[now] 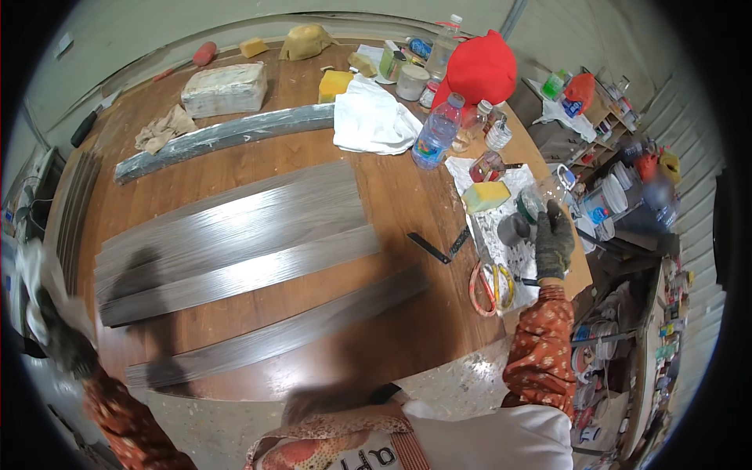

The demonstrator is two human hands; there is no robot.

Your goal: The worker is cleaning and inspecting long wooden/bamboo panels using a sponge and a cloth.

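My left hand (69, 345), in a dark glove and blurred, is at the far left beyond the table's edge, closed on a white cloth (43, 286). At the table's right side my right hand (554, 243), in a grey glove, has its fingers curled at a tilted clear plastic bottle (547, 190); the grip is partly hidden. Just left of that hand is a dark grey cup (514, 230) on a stained white sheet (492, 227). A yellow sponge (486, 197) and red-and-yellow-handled scissors (487, 290) lie nearby. Grey wood-grain planks (235, 227) lie across the table, with one separate plank (282, 325) nearer me.
A black folding square (439, 249) lies mid-table. Behind stand a water bottle (439, 133), a red cap (482, 69), a white cloth pile (372, 117), a long grey bar (227, 141) and a wrapped block (225, 88). Cluttered shelves (627, 329) line the right.
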